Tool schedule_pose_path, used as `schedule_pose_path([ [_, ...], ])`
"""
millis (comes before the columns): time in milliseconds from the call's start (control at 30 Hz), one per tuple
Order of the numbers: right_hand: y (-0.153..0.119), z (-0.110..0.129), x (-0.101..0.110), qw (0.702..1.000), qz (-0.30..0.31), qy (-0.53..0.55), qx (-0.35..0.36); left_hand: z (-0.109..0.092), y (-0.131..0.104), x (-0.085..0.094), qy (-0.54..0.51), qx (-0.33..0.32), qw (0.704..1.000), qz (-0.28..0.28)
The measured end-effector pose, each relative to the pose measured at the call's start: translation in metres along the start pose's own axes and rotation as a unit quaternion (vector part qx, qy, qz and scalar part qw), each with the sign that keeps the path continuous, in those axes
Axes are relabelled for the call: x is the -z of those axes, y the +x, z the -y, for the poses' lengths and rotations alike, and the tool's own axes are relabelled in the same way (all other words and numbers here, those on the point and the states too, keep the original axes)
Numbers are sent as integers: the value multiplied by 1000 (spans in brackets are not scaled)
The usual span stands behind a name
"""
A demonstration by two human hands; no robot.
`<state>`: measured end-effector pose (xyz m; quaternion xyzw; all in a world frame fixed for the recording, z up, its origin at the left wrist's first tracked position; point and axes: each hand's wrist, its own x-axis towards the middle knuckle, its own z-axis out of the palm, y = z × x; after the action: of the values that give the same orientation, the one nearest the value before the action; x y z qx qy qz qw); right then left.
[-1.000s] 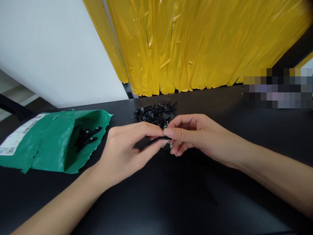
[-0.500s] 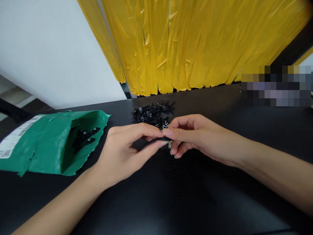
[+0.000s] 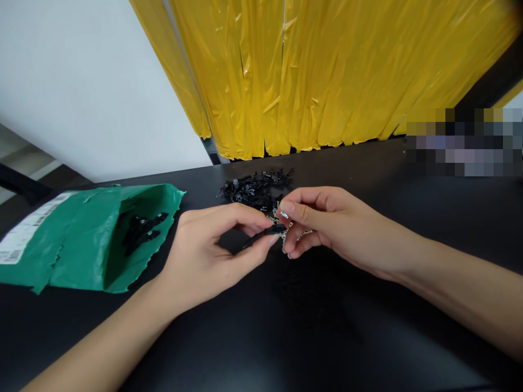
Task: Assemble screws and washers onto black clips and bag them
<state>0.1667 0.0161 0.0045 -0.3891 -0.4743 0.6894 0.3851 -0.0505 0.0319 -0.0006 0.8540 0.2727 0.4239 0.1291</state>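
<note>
My left hand (image 3: 208, 247) pinches a slim black plastic part (image 3: 274, 230) between thumb and fingers, its tip pointing right. Just above that tip, my right hand (image 3: 327, 215) holds a small silver screw (image 3: 284, 215) between thumb and forefinger. The screw and the black part look slightly apart. Behind and below the fingers lie several small metal nuts and screws (image 3: 304, 234), partly hidden by my right hand. Past both hands, a heap of small black plastic pieces (image 3: 249, 188) is spread on the table.
A torn green mailer bag (image 3: 77, 239) with black parts inside lies open at the left of the black table (image 3: 245, 337). Yellow plastic sheeting (image 3: 327, 71) hangs along the far edge, beside a white panel (image 3: 93, 81). A blurred-out patch covers the far right.
My right hand has lifted slightly off the black part, and the screw now shows between its fingertips. My left hand stays nearly in place, with more of the part visible.
</note>
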Motion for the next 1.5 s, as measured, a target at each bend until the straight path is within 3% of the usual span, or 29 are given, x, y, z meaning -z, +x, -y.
schedule_pose_path([
  [167,2,-4,-2,998,-40,42,5,-3,-1,-3,-79,50,995,-17],
  [367,3,-5,0,998,-34,52,18,-7,5,-4,-246,205,947,-27],
  [633,0,-1,-4,996,-70,-14,57,-7,6,-1,-290,245,925,-4],
  [767,-1,-2,-6,995,-50,-39,71,-8,6,-2,-262,242,934,-3],
  [933,2,-5,-3,995,-78,-12,67,-11,6,-3,-218,216,952,-7],
  [1267,-1,-12,0,997,-27,64,35,-11,1,-4,-50,70,996,15],
  [1500,3,-12,3,998,-15,46,27,-9,2,2,33,15,999,19],
])
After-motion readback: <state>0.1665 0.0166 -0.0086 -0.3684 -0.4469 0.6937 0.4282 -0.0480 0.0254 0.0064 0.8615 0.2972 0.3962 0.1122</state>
